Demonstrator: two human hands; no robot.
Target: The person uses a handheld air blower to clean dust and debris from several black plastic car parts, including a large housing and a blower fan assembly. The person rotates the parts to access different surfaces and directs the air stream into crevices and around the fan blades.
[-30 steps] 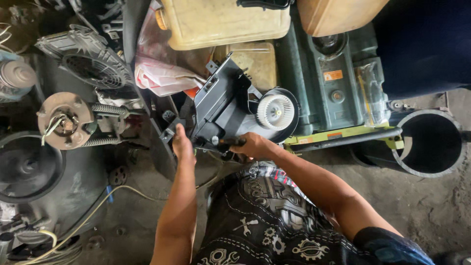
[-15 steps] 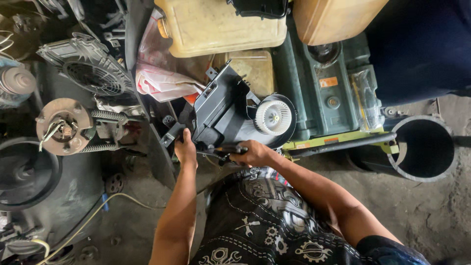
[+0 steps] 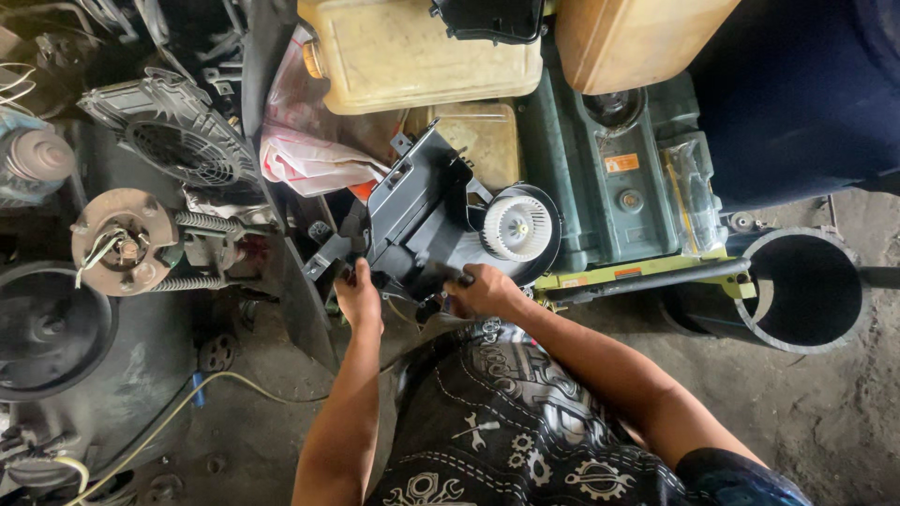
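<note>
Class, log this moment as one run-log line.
left hand: grips black plastic blower housing | right hand: grips its lower edge | white fan wheel: seated in housing

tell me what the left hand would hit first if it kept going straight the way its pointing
The left hand points up-frame, already on the black blower housing; that housing comes first. Depth beyond it is unclear.

Grey dusty concrete floor (image 3: pixel 825 422) carries it all: a black pipe section (image 3: pixel 806 290) sits at right, a yellow cable (image 3: pixel 216 389) snakes across left, beside dark round parts (image 3: pixel 52 328).
</note>
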